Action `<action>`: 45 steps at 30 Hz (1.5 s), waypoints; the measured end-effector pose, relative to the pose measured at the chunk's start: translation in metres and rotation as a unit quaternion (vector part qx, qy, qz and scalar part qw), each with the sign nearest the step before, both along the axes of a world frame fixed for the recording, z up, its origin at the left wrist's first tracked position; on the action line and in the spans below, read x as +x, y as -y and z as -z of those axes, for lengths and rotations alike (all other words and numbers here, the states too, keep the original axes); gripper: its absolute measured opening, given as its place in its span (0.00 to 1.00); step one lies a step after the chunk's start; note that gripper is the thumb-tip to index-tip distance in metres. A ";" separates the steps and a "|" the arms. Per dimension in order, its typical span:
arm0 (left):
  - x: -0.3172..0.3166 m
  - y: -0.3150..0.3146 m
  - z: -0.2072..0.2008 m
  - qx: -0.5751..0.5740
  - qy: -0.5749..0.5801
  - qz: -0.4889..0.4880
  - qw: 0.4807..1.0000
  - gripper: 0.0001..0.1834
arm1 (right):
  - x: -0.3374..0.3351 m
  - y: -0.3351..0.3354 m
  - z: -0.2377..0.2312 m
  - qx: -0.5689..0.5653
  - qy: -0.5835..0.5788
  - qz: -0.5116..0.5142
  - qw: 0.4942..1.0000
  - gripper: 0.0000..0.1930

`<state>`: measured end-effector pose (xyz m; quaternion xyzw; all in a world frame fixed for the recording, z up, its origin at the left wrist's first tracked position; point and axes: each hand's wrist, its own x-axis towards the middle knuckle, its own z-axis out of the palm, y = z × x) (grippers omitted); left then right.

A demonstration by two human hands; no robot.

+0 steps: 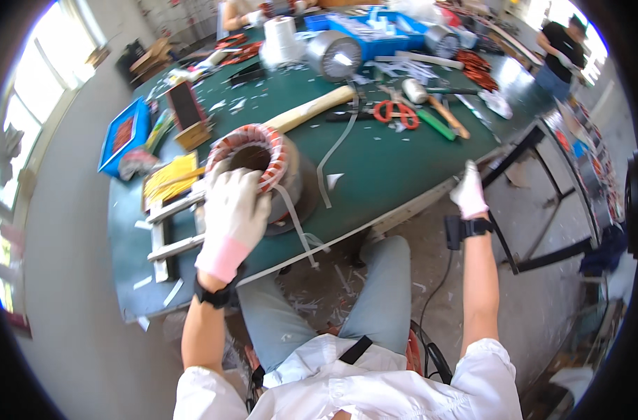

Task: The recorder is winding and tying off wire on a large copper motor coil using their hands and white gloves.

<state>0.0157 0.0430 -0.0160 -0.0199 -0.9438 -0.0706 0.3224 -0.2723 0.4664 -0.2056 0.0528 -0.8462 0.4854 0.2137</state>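
My left hand (pixel 233 213), in a white glove with a pink cuff, lies over the near left rim of a motor stator (pixel 280 157). Its fingers hook into the central opening. Copper-red windings bound with white lacing ring the stator's top, and a white cord (pixel 291 210) trails from it over the table edge. Just off the table's right corner is my right hand (pixel 468 192), gloved alike. Its fingers look stretched out, with nothing visible in them, though the hand is slightly blurred. A wooden stick or handle (pixel 308 110) lies behind the stator.
On the green table (pixel 389 175) lie orange scissors (pixel 396 115), a white-headed mallet (pixel 415 91), a green-handled tool (pixel 436 124), a blue bin (pixel 123 136) and yellow strips (pixel 170 178). A black metal frame (pixel 543 203) stands right. Other people work farther back.
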 end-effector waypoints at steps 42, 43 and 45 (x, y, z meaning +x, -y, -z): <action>-0.029 -0.004 -0.028 -0.077 0.123 0.041 0.988 0.16 | -0.086 0.262 -0.155 0.185 -0.008 -0.126 0.975 0.19; -0.033 -0.010 -0.027 -0.066 0.158 0.030 0.985 0.11 | -0.060 0.258 -0.155 0.082 -0.019 -0.223 0.971 0.19; -0.043 -0.009 -0.035 -0.142 0.120 0.102 0.977 0.07 | -0.014 0.247 -0.139 0.072 -0.089 -0.316 0.942 0.20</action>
